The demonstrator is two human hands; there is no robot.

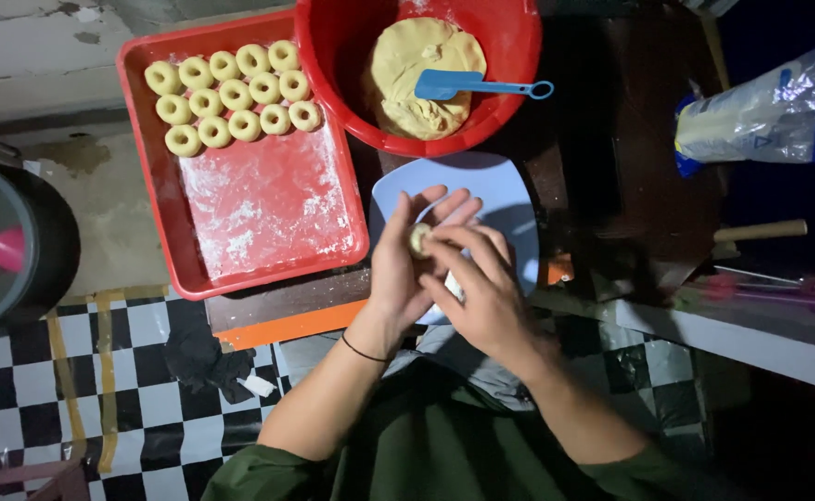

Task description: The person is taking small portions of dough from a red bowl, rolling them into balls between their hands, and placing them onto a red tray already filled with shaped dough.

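Observation:
My left hand (405, 260) lies palm up with a small ball of pale dough (418, 240) in it. My right hand (481, 283) is laid over it from the right, fingers pressing on the dough. Both hands hover over a light blue plate (500, 190). Behind it stands a red bowl (333, 56) holding a big lump of yellow dough (417, 70) and a blue plastic scraper (468, 86). To the left, a floured red tray (268, 213) carries several ring-shaped dough pieces (236, 93) in rows at its far end.
A plastic bag of flour (760, 116) lies at the right on a dark table, with a wooden handle (760, 230) below it. A grey bucket (18, 241) stands at the far left. The floor is black-and-white chequered (138, 390).

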